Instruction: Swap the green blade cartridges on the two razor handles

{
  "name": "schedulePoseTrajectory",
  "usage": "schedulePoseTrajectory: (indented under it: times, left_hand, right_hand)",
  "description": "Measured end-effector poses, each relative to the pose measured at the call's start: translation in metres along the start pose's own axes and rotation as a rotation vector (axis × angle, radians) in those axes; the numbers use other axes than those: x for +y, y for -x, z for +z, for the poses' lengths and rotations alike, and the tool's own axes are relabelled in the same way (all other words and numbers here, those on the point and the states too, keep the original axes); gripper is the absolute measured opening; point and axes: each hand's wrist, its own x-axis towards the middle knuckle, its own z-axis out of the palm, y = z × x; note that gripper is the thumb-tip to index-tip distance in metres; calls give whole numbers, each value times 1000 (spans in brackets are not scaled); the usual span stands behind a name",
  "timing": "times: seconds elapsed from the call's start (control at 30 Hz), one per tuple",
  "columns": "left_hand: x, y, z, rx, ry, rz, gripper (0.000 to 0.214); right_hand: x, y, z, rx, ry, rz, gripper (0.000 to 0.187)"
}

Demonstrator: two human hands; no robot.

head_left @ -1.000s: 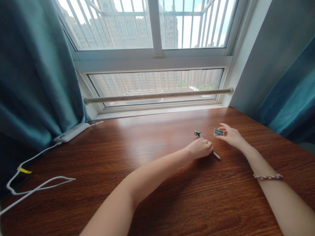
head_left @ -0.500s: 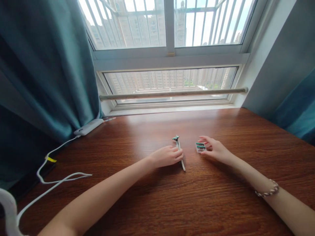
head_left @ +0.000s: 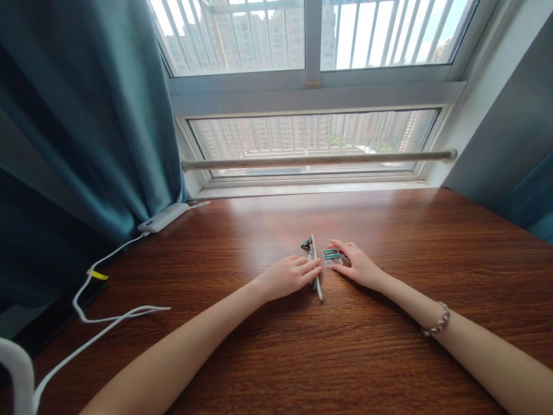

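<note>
My left hand (head_left: pixel 291 275) is closed over a razor (head_left: pixel 306 244) and a slim white stick (head_left: pixel 318 288) lying alongside it on the wooden table. The razor's dark and green head sticks out beyond my fingers, with most of its handle hidden beneath them. Just to the right, my right hand (head_left: pixel 360 266) grips a small clear case of razor blades (head_left: pixel 332 257) between thumb and fingers. Green-edged cartridges show inside the case. A narrow gap separates the case from the white stick.
The brown wooden table (head_left: pixel 259 357) reaches back to a window ledge with a rail (head_left: pixel 319 161). At the back left, a white power strip (head_left: pixel 163 218) lies by the blue curtain (head_left: pixel 99 115). Its white cable (head_left: pixel 80 300) loops along the table's left side.
My right hand has moved left with the blade case, bringing it close to the razor. The razor's head has tilted to the left, apart from the white stick. The view has shifted slightly.
</note>
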Motion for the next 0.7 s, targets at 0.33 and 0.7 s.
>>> schedulePoseTrajectory:
  times: [0.33, 0.7]
  left_hand:
    - [-2, 0, 3, -45, 170, -83, 46]
    - [0, 5, 11, 67, 233, -147, 36]
  right_hand:
    - [-7, 6, 1, 14, 153, -37, 53]
    - [-14, 9, 1, 79, 172, -85, 52]
